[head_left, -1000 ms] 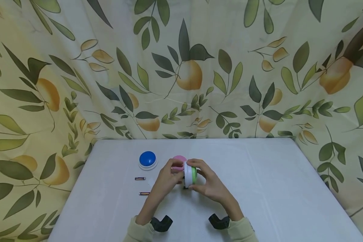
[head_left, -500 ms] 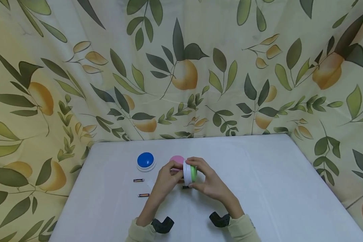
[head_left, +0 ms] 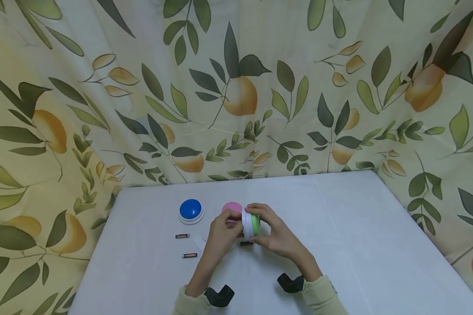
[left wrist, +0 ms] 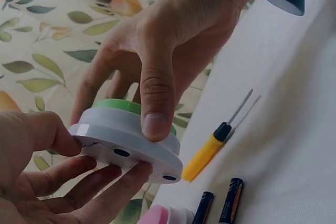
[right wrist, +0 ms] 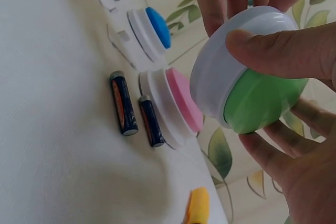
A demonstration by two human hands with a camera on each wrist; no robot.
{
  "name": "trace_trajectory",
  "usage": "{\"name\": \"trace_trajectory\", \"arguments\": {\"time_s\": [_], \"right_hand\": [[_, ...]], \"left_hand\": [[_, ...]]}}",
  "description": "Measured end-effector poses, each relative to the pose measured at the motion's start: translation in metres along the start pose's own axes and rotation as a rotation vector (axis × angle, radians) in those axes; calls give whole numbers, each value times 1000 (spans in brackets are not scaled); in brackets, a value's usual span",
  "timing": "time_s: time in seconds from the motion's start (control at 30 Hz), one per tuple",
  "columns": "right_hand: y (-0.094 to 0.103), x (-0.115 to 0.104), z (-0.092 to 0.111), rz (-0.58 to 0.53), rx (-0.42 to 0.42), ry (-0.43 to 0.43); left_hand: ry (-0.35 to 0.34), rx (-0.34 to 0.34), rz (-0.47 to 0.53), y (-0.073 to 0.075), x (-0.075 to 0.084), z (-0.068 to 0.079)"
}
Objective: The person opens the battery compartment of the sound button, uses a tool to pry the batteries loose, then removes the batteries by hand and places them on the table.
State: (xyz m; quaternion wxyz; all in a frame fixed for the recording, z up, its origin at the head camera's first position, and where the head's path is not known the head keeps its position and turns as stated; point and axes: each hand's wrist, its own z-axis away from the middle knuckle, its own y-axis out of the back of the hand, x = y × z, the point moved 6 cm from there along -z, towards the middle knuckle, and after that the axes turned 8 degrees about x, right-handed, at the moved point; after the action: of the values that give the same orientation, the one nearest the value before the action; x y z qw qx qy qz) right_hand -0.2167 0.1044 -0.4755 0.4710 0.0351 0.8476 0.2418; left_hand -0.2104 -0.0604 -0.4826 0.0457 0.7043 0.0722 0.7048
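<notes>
A round push button with a white base [head_left: 246, 223] and a green dome [head_left: 255, 224] is held on edge above the table, between both hands. My right hand [head_left: 277, 232] grips it around the side, thumb on the white rim [left wrist: 118, 120] and fingers at the dome's far side. My left hand [head_left: 220, 232] holds it from the base side. In the left wrist view, several left fingers [left wrist: 107, 192] touch the underside, where dark oval feet show, and another digit bends at the edge. Part of the underside is hidden by these fingers.
A pink-topped button [right wrist: 184, 98] stands behind the hands, a blue-topped one [head_left: 191, 210] to the left. Two batteries [right wrist: 123, 103] lie near the pink button; two more, including one battery [head_left: 189, 255], lie left. A yellow-handled screwdriver [left wrist: 205, 153] and a clear plastic piece [head_left: 199, 243] also lie there.
The head view has shifted slightly. Both hands still hold the green-topped button, which is tilted a little differently, and the left fingers have shifted slightly on its base side.
</notes>
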Motion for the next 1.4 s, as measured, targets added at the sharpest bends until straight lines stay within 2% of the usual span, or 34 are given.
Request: {"name": "trace_trajectory", "arguments": {"time_s": [0.27,0.47,0.6,1.0,1.4], "right_hand": [[1,1,1,11,-4,-12],[2,1,0,13,-1,-17],[2,2,-2,1,-4,-18],[5,4,6,-2,32,-103],[0,3,7,-41,-8,-74]], "left_hand": [[-15,31,-13,-1,-2,-1],[11,28,-11,1,-3,-2],[23,12,31,3,-1,-3],[58,-67,116,3,-3,1],[97,-96,208,11,-11,6]]}}
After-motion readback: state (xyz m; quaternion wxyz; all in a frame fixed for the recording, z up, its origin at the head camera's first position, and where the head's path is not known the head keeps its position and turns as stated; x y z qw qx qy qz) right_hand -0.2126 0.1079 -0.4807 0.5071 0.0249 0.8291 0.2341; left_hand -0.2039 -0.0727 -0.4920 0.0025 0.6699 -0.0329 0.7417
